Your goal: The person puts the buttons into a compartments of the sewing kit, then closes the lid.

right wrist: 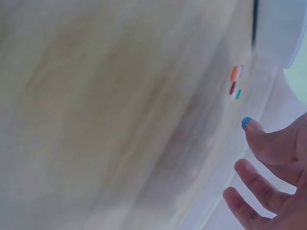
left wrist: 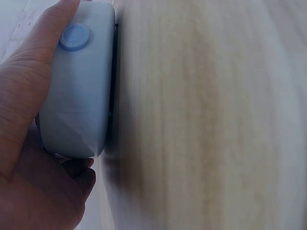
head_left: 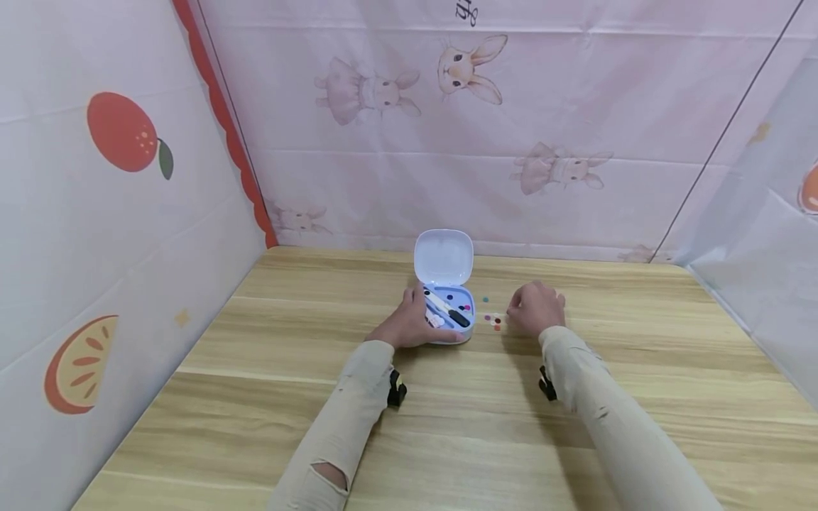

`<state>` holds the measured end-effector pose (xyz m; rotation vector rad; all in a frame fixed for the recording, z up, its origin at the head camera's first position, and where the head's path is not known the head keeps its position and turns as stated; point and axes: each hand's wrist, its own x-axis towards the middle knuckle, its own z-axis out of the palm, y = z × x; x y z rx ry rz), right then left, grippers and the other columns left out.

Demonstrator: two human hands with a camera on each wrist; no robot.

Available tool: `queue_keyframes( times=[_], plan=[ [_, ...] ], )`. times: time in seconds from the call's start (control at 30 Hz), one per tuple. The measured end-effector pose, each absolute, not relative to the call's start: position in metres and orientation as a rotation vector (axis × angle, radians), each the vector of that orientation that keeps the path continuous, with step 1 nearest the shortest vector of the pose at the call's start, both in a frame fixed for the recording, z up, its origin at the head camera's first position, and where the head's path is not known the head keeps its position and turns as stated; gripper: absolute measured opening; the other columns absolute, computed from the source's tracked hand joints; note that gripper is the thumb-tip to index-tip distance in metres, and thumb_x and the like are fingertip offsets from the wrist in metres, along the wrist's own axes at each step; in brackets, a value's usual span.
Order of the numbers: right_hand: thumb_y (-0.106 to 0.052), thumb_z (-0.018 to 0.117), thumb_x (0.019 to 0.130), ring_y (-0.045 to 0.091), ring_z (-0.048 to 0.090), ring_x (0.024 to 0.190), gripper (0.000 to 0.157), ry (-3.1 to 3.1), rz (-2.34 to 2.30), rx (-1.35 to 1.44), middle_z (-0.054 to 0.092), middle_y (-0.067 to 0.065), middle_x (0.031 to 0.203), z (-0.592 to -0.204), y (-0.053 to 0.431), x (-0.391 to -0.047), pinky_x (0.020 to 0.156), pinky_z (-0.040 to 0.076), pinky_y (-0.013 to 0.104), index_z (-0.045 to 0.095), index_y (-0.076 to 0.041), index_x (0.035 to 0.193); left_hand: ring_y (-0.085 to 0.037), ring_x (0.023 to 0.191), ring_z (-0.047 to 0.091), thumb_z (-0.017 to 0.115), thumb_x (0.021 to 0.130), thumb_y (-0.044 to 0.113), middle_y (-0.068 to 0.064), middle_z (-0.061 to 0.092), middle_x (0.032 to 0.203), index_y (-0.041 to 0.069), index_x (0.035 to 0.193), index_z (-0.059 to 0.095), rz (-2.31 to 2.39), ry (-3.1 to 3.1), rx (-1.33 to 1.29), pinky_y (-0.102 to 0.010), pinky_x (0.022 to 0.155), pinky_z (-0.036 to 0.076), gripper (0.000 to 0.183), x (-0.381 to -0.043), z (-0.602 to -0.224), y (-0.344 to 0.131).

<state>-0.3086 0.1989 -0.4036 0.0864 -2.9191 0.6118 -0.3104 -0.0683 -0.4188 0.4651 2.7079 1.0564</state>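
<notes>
A small light-blue case (head_left: 465,332) stands on the table with its white lid (head_left: 444,257) raised at the back. Around its left and front sides curls my left hand (head_left: 409,323), the thumb along the front wall beside a round blue catch (left wrist: 75,36). Inside the case lie a white tool with a black end (head_left: 457,317) and several small coloured buttons. My right hand (head_left: 538,309) is just right of the case, above the table. Between its thumb and forefinger it pinches a small blue button (right wrist: 246,122); its other fingers are spread loosely.
Several small round buttons (head_left: 493,319), in red, orange, purple and white, lie on the wooden table (head_left: 460,433) right of the case. A teal button (head_left: 486,299) lies slightly behind them. Printed cloth walls (head_left: 562,85) enclose the back and sides.
</notes>
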Motion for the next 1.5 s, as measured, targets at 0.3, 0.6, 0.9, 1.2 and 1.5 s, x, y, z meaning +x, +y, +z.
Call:
queue_keyframes(
  times=[0.3,0.6,0.9,1.2,1.5],
  plan=[
    [-0.009,0.071,0.087,0.034,0.057,0.097,0.014,-2.823,0.689,0.166,0.069,0.015,0.098,-0.389,0.179,-0.303,0.096,0.037,0.064,0.074,-0.008,0.073,-0.031,0.127,0.042,0.086,0.069,0.064,-0.014,0.020,0.155,0.014,0.163,-0.004,1.046,2.713,0.453,-0.047,0.106,0.040,0.140,-0.310,-0.418,-0.068],
    [-0.012,0.073,0.089,0.029,0.060,0.088,0.015,-2.815,0.860,0.251,0.071,0.007,0.080,-0.382,0.158,-0.305,0.094,0.040,0.051,0.075,-0.004,0.077,-0.030,0.125,0.043,0.085,0.069,0.066,-0.013,0.023,0.153,0.014,0.163,-0.002,1.020,2.727,0.458,-0.046,0.105,0.042,0.138,-0.310,-0.418,-0.068],
    [-0.009,0.069,0.089,0.019,0.055,0.057,0.012,-2.902,1.017,0.228,0.070,0.010,0.084,-0.383,0.147,-0.307,0.070,0.045,0.036,0.077,-0.001,0.088,-0.030,0.124,0.044,0.084,0.069,0.067,-0.014,0.024,0.150,0.013,0.163,-0.003,1.017,2.731,0.476,-0.044,0.103,0.043,0.139,-0.311,-0.416,-0.067],
    [-0.009,0.071,0.084,0.025,0.055,0.081,0.010,-2.888,0.980,0.280,0.072,0.010,0.093,-0.385,0.143,-0.308,0.070,0.039,0.034,0.078,-0.004,0.080,-0.031,0.124,0.044,0.085,0.069,0.065,-0.015,0.024,0.151,0.012,0.163,-0.002,1.024,2.729,0.480,-0.044,0.104,0.042,0.139,-0.311,-0.416,-0.067],
    [-0.008,0.073,0.082,0.026,0.054,0.082,0.011,-2.898,0.762,0.320,0.065,0.003,0.075,-0.384,0.135,-0.306,0.081,0.041,0.044,0.076,-0.010,0.071,-0.031,0.127,0.042,0.083,0.069,0.068,-0.015,0.021,0.154,0.014,0.163,-0.005,1.007,2.719,0.459,-0.046,0.105,0.042,0.140,-0.311,-0.416,-0.068]
  ],
)
